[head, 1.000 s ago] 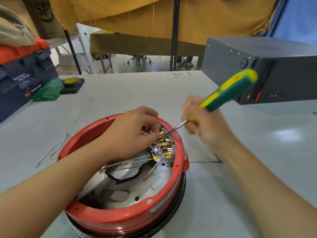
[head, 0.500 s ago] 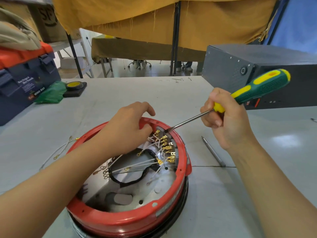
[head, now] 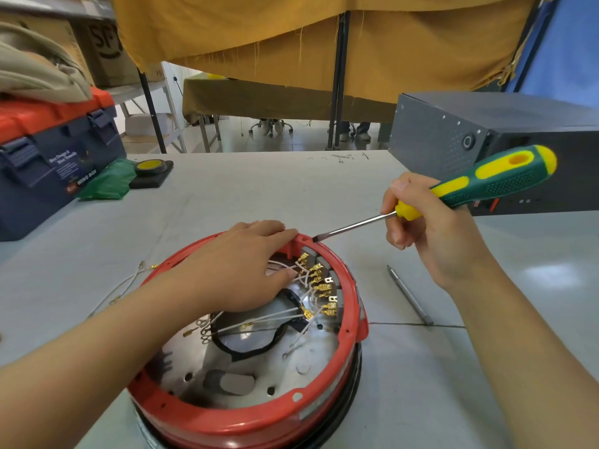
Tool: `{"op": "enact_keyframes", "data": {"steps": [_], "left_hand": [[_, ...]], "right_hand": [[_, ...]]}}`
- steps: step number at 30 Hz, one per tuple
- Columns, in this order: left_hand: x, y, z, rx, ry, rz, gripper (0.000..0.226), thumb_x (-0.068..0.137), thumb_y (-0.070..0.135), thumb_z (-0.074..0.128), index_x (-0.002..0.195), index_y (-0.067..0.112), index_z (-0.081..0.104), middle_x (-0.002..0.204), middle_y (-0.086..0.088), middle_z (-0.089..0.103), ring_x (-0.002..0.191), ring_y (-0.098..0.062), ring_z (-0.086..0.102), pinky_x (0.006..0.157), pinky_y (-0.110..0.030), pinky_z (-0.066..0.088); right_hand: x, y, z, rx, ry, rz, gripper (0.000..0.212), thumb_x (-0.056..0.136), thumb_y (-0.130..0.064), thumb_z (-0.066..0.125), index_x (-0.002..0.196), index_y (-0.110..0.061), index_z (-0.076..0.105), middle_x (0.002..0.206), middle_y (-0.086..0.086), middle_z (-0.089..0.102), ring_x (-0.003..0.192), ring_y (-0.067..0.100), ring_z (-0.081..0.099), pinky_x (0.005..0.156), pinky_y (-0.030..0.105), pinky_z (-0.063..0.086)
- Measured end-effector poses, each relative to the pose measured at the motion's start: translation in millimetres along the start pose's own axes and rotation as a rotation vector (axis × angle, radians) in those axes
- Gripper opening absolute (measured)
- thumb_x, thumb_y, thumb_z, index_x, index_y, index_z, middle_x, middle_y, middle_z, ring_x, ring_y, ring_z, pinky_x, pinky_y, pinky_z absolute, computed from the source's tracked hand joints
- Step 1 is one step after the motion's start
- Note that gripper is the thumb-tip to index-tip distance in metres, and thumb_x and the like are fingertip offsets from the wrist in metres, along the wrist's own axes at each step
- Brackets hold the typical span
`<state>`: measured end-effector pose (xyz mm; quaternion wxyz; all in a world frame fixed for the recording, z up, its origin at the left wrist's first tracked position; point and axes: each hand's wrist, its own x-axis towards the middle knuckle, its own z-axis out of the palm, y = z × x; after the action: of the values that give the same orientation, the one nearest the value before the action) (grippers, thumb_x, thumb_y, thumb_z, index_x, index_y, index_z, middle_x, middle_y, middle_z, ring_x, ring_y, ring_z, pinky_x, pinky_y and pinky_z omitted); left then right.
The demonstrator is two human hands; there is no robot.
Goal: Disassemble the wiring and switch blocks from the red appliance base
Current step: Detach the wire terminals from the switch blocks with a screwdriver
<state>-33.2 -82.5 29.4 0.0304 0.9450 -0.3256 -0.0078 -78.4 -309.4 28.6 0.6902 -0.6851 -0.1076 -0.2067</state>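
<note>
Now: left hand (head: 240, 270) lies flat on red base (head: 259, 419); right hand (head: 428, 228) grips screwdriver (head: 479, 186). Lever terminals (head: 319, 288) off gently w/ tip.

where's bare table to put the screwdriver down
Free: the table between the red base and the far edge, and the near right corner past the pen. Crowded: left of the base, loose wires; far left, toolbox and tape.

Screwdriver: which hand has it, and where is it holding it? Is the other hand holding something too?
The right hand grips the screwdriver at the front of its handle, by the shaft. The left hand holds nothing; it rests on the red base.
</note>
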Motion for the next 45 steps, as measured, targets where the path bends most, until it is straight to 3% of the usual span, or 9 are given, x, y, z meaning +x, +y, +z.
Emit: {"op": "enact_keyframes", "data": {"steps": [6,9,18,24,29,32,35,40,45], "left_hand": [[2,3,3,0.143,0.044,-0.005,0.066,0.090,0.062,0.030,0.148,0.039,0.007,0.157,0.015,0.012,0.144,-0.015,0.018,0.113,-0.039,0.019],[1,3,6,0.074,0.059,0.010,0.067,0.089,0.061,0.032,0.148,0.036,0.009,0.156,0.013,0.015,0.143,-0.017,0.018,0.115,-0.042,0.017],[3,-5,1,-0.092,0.073,0.180,0.056,0.090,0.054,0.040,0.142,0.041,0.025,0.147,0.017,0.027,0.129,-0.010,0.029,0.109,-0.029,0.028],[2,-8,10,-0.193,0.153,0.225,0.050,0.089,0.043,0.048,0.137,0.039,0.034,0.142,0.020,0.034,0.125,-0.006,0.029,0.101,-0.021,0.025],[3,-9,13,-0.290,0.229,0.195,0.033,0.088,0.037,0.049,0.120,0.032,0.049,0.132,0.017,0.048,0.119,-0.004,0.035,0.093,-0.020,0.030],[4,-8,14,-0.361,0.246,0.194,0.010,0.088,0.032,0.055,0.096,0.030,0.061,0.134,0.016,0.048,0.122,-0.004,0.033,0.088,-0.010,0.023],[5,-9,15,-0.425,0.212,0.169,0.008,0.087,0.032,0.058,0.082,0.032,0.065,0.135,0.018,0.045,0.126,-0.003,0.031,0.093,-0.013,0.021],[7,-8,17,-0.489,0.158,0.142,0.011,0.085,0.036,0.059,0.081,0.032,0.068,0.132,0.021,0.040,0.128,-0.003,0.025,0.099,-0.018,0.019],[7,-6,16,-0.508,0.148,0.129,0.008,0.084,0.038,0.060,0.081,0.034,0.067,0.132,0.020,0.040,0.128,-0.005,0.024,0.102,-0.022,0.019]], "right_hand": [[2,-9,-5,-0.044,-0.079,-0.025,0.035,0.080,-0.041,0.054,0.059,-0.014,0.060,0.046,0.001,0.048,0.044,0.015,0.043,0.046,0.020,0.037],[1,-9,-4,-0.051,-0.083,-0.042,0.032,0.079,-0.038,0.055,0.061,-0.012,0.059,0.046,0.001,0.049,0.043,0.015,0.043,0.046,0.018,0.037],[4,-13,5,-0.103,-0.003,-0.060,0.031,0.075,-0.039,0.057,0.053,-0.018,0.057,0.039,-0.001,0.044,0.035,0.015,0.037,0.039,0.016,0.032],[9,-20,13,-0.161,-0.032,-0.072,0.033,0.080,-0.034,0.058,0.052,-0.017,0.057,0.036,0.001,0.043,0.031,0.017,0.033,0.038,0.013,0.029],[15,-27,20,-0.258,-0.058,-0.071,0.038,0.085,-0.029,0.054,0.055,-0.006,0.053,0.035,0.000,0.043,0.031,0.016,0.034,0.037,0.013,0.029],[17,-30,24,-0.303,-0.096,-0.076,0.039,0.087,-0.027,0.054,0.059,0.000,0.052,0.036,0.001,0.043,0.032,0.013,0.035,0.037,0.014,0.029],[16,-30,26,-0.326,-0.124,-0.080,0.040,0.087,-0.026,0.053,0.062,0.005,0.052,0.037,0.002,0.044,0.033,0.010,0.036,0.038,0.014,0.031],[18,-33,31,-0.398,-0.169,-0.095,0.042,0.087,-0.022,0.051,0.065,0.014,0.050,0.036,-0.001,0.044,0.037,0.004,0.045,0.044,0.005,0.033],[26,-40,42,-0.471,-0.232,-0.109,0.036,0.088,-0.014,0.053,0.062,0.011,0.049,0.035,-0.006,0.041,0.038,0.003,0.045,0.047,0.005,0.033]]}}
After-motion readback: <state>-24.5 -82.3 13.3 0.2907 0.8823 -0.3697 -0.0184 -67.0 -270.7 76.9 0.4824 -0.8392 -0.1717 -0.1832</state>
